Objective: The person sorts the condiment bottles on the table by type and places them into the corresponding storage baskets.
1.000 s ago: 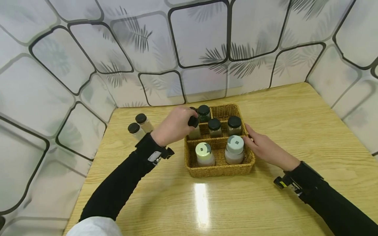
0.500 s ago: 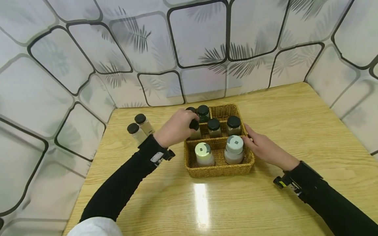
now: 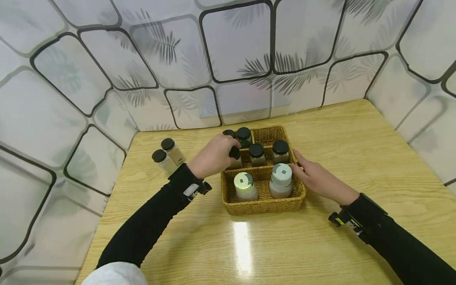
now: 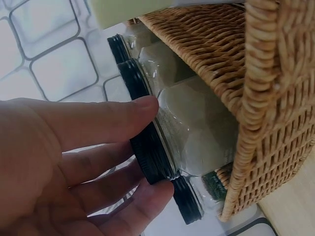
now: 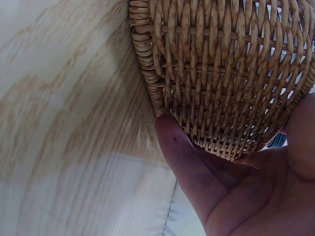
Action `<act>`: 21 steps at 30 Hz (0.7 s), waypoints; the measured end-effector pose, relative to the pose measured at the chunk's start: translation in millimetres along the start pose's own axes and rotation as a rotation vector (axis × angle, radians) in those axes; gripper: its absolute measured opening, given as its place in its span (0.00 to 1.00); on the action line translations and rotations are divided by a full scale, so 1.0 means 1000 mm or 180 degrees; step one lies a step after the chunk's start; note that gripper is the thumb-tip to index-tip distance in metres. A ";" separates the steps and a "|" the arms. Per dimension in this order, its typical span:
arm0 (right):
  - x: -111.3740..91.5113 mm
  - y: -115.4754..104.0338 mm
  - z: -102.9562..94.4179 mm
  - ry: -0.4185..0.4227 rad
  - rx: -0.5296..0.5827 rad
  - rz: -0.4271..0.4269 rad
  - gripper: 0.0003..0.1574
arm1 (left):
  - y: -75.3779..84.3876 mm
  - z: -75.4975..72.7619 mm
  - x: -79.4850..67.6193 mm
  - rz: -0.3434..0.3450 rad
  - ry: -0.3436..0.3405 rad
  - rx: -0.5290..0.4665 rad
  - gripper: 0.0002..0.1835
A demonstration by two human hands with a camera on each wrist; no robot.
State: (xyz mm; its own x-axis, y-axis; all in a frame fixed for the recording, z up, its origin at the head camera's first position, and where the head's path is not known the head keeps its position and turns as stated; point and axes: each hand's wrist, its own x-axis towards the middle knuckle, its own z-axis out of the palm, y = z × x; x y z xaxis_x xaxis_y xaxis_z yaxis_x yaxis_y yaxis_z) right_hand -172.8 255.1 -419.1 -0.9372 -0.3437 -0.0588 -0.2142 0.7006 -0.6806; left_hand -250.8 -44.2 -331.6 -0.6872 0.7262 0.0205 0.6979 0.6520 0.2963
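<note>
In the head view my left hand (image 3: 214,157) pinches a black-lidded glass spice jar (image 4: 197,125) by its lid. This jar stands in the left end of the wicker basket's middle row, with thumb and fingertips on opposite sides of the lid in the left wrist view. My right hand (image 3: 315,177) holds the right wall of the wicker basket (image 3: 265,206), thumb at the rim and fingers along the outside. In that middle row are two more black-lidded jars (image 3: 257,155). The front compartment carries a yellow-lidded jar (image 3: 246,187) and a pale-green-lidded jar (image 3: 281,181).
Two black-lidded jars of pale powder (image 3: 164,161) stand on the wooden table (image 3: 199,237) left of the basket. Two dark-lidded jars (image 3: 244,137) sit in the basket's back left compartment. A patterned wall covering (image 3: 238,43) encloses the table's back and sides.
My left hand has settled very slightly lower with the jar. The right hand stays at the basket, and the head view has shifted a little.
</note>
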 end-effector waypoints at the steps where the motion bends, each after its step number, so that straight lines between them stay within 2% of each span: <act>1: 0.000 0.000 0.000 0.0000 0.0001 0.0003 0.42 | 0.000 0.001 0.000 0.0011 -0.0004 -0.0011 0.19; 7: 0.000 0.001 0.000 0.0021 0.0009 -0.0002 0.42 | -0.005 0.006 -0.002 0.0063 0.0009 -0.0030 0.19; 15: 0.003 0.000 0.002 0.0036 -0.0016 -0.0036 0.43 | -0.007 0.008 -0.008 -0.0106 0.0112 -0.0036 0.19; 21: -0.001 0.000 0.001 0.0074 -0.0016 0.0002 0.42 | -0.005 0.011 -0.006 -0.0038 0.0158 -0.0068 0.19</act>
State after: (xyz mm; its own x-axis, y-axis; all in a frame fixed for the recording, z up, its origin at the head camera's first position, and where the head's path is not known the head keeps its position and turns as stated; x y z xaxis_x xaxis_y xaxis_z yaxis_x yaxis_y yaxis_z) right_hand -171.4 255.4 -419.8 -0.9435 -0.3287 -0.0422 -0.2150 0.7039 -0.6770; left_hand -247.6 -49.6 -343.7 -0.7050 0.7063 0.0640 0.6854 0.6555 0.3171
